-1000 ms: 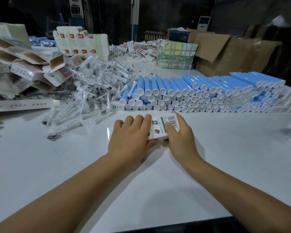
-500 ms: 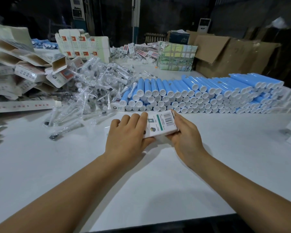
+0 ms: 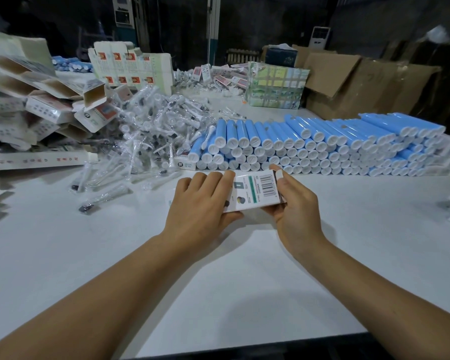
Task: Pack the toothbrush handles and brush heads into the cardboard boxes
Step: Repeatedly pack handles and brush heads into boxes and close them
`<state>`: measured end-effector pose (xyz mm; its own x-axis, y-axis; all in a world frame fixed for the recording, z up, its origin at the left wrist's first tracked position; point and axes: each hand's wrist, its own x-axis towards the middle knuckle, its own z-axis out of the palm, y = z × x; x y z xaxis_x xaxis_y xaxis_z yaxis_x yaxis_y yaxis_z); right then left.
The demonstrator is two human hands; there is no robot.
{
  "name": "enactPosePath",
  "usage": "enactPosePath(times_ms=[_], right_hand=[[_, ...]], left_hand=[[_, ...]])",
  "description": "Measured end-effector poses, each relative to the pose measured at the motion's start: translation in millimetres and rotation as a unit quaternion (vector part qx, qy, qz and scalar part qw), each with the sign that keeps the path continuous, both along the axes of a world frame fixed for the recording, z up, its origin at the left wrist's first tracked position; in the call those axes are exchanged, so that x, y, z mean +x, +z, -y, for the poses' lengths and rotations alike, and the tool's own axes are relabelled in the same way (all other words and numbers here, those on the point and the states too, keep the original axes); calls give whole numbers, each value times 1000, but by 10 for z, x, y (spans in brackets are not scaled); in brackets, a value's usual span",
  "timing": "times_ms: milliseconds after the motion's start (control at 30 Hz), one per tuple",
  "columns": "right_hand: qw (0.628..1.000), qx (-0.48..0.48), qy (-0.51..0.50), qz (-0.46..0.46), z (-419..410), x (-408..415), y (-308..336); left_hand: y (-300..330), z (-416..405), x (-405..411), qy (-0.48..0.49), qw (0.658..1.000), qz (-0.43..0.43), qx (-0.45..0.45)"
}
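Note:
A small white cardboard box (image 3: 257, 192) with a barcode and a green stripe is held between both hands just above the white table (image 3: 89, 255). My left hand (image 3: 203, 206) lies over its left part, fingers on top and thumb underneath. My right hand (image 3: 294, 203) grips its right end, fingers curled round the far edge. Behind the box lies a long stack of blue toothbrush handles (image 3: 309, 146) with white end caps. To the left is a heap of brush heads (image 3: 151, 133) in clear plastic sleeves.
Empty open cardboard boxes (image 3: 44, 105) are piled at the far left. A stack of printed flat boxes (image 3: 130, 66) and a taped bundle (image 3: 276, 87) stand at the back, large brown cartons (image 3: 361, 84) at the back right. Loose brush heads (image 3: 102, 198) lie left of my hands.
The box has been lifted and its right end tilted up, so the barcode face shows more. My right hand has shifted to the right along the box end. My left hand stays on top.

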<state>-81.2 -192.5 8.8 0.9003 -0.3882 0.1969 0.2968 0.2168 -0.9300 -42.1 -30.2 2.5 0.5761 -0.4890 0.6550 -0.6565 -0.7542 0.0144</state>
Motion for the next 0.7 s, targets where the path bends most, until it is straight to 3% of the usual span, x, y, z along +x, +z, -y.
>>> enactPosePath(times_ms=[333,533,700], right_hand=[[996,-47,-76,8,-62,-10,-84],[998,-46,-52,6,-43,3,-92],[992,-117,-52,-2,-45,10,-89]], left_hand=[[13,61,-99,15,1000,-9,25],[27,68,-115,29,999,-25,11],[36,76,-87,42,998,-53,-4]])
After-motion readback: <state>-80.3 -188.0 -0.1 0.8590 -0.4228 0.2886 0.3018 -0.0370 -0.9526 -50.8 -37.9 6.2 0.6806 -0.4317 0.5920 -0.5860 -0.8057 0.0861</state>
